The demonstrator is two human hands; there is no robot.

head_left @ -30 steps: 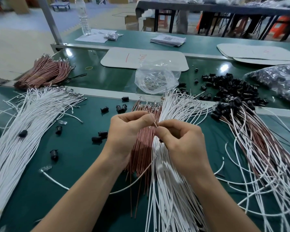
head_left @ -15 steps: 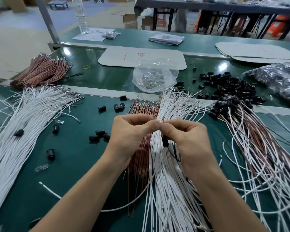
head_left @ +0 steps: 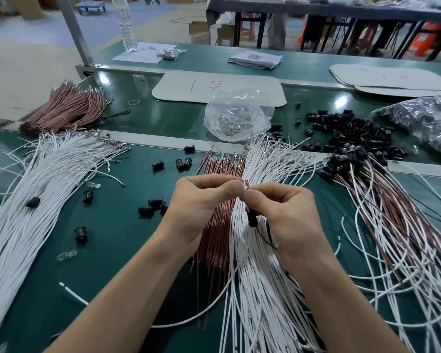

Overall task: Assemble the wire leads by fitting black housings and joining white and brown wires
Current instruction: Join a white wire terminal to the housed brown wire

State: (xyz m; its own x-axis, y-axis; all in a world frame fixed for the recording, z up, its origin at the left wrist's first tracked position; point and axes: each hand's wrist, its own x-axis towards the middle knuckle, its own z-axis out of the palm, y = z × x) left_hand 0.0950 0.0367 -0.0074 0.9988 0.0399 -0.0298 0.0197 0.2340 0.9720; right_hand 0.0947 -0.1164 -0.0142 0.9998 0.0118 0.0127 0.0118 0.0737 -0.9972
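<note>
Head view: left hand [head_left: 201, 200] and right hand [head_left: 285, 215] met fingertip to fingertip, both pinching one wire end [head_left: 245, 185]; housing [head_left: 252, 219] sat just under the right thumb, over white wires [head_left: 260, 289] beside brown wires [head_left: 214, 230].

Left hand [head_left: 201, 200], right hand [head_left: 287, 212], both pinching, touching

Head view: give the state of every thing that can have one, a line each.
Left hand, pinching the wire lead
Right hand, pinching the same lead
Black housing, on that lead, hanging below the right thumb
Plastic bag, open, crumpled
Water bottle, upright
Finished leads, housings fitted
</note>
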